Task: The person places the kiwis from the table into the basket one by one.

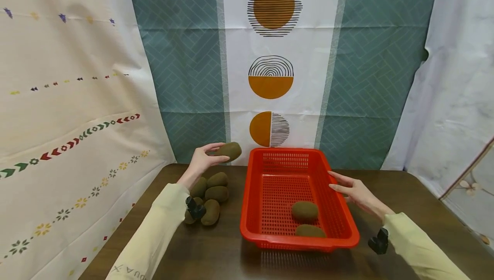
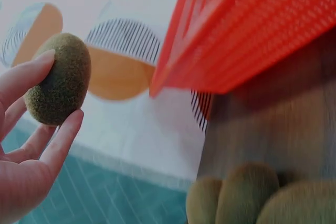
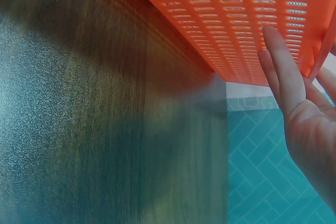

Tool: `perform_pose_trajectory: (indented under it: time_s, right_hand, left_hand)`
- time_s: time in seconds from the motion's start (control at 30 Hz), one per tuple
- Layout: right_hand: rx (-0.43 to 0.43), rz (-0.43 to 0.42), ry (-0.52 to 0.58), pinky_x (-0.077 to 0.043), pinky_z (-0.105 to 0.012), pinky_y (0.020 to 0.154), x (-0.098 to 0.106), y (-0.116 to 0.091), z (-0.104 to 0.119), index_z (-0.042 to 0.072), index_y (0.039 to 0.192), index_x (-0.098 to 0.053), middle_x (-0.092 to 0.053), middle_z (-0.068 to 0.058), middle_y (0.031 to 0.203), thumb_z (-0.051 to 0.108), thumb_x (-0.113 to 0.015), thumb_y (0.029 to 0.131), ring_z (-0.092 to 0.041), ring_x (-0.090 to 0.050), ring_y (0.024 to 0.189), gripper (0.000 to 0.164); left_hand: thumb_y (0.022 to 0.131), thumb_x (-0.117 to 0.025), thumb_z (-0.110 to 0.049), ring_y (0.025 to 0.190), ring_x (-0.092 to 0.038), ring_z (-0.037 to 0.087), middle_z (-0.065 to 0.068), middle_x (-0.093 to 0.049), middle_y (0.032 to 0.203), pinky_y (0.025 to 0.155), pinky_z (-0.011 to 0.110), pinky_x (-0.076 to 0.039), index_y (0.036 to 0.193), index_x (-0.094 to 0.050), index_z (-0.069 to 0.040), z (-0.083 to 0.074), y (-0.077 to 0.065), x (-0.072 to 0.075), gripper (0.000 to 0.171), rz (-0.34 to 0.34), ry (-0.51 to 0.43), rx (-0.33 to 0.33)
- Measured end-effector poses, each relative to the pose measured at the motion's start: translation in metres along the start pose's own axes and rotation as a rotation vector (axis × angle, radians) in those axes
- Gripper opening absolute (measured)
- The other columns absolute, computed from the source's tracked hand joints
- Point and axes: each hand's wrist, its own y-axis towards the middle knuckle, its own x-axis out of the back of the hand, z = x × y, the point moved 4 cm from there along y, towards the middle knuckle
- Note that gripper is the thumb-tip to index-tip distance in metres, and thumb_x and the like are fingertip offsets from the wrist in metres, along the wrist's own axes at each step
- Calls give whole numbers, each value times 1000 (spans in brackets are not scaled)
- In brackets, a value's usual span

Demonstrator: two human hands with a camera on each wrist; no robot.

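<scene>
My left hand (image 1: 203,159) pinches a brown fuzzy kiwi (image 1: 230,152) between thumb and fingers, raised above the table to the left of the basket. In the left wrist view, that kiwi (image 2: 63,80) stands out against the patterned cloth. Below the left hand, several more kiwis (image 1: 217,193) lie grouped on the table. A red plastic basket (image 1: 247,211) with slotted walls holds two kiwis (image 1: 305,211) near its front right. My right hand (image 1: 356,192) grips the basket's right rim, some fingers (image 3: 289,77) lying along the outer wall and others over the rim.
The dark wooden table (image 1: 216,258) carries the basket and the loose kiwis. Behind it hangs a teal and white cloth (image 1: 185,78) with orange circles. A cream patterned cloth (image 1: 77,100) hangs at the left, and a whitish one (image 1: 455,100) at the right.
</scene>
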Motion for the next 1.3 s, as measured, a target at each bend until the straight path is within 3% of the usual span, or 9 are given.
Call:
perform_pose_trajectory:
  time_s: [0.2, 0.4, 0.47, 0.63, 0.8, 1.07, 1.3]
  right_hand:
    - [-4, -3, 6, -46, -50, 72, 1, -1, -1, 2, 142, -25, -28, -29, 136, 14, -55, 91, -35, -56, 99, 60]
    - [0, 6, 10, -46, -51, 72, 2, 0, -2, 1, 142, -25, -30, -29, 135, 14, -54, 92, -37, -56, 98, 59]
    - [0, 4, 13, -46, -51, 72, 3, 0, -3, 1, 142, -25, -30, -29, 135, 14, -54, 92, -36, -56, 98, 59]
    - [1, 6, 14, -46, -51, 72, 3, 1, -4, 1, 142, -25, -31, -29, 135, 14, -54, 92, -36, -56, 98, 59]
    - [-6, -7, 5, -46, -51, 74, 3, 1, -4, 4, 142, -28, -34, -26, 135, 16, -55, 91, -35, -56, 99, 58]
    - [3, 8, 26, -45, -52, 73, 3, 0, -4, 2, 142, -25, -32, -29, 134, 13, -53, 92, -37, -55, 100, 58]
    - [9, 11, 14, -46, -51, 72, 3, 0, -4, 2, 142, -26, -31, -29, 135, 13, -54, 92, -37, -55, 100, 58]
  left_hand:
    - [71, -78, -12, 89, -58, 28, 14, -53, 113, 72, 37, -50, 116, -62, -6, -13, 7, -36, 49, 89, 46, -13]
    - [72, -76, -3, 88, -59, 29, 16, -54, 109, 73, 41, -49, 115, -62, -2, -21, 17, -74, 46, 188, -31, 20]
    - [71, -77, -5, 87, -59, 27, 14, -55, 108, 74, 41, -49, 114, -63, -5, -21, 20, -87, 45, 204, -15, 23]
    - [69, -79, -9, 90, -56, 23, 9, -55, 108, 75, 38, -48, 112, -65, -10, -18, 23, -116, 46, 220, 43, 23]
    - [65, -82, -8, 90, -56, 20, 6, -58, 105, 73, 35, -49, 109, -68, -12, -11, 25, -142, 46, 218, 36, 40]
    - [65, -82, -8, 80, -59, 16, 1, -62, 97, 66, 30, -50, 105, -70, -13, 2, 23, -178, 43, 231, 55, 75]
    - [65, -81, -6, 78, -58, 15, 0, -62, 95, 70, 35, -50, 102, -71, -12, 15, 22, -202, 38, 228, 59, 107]
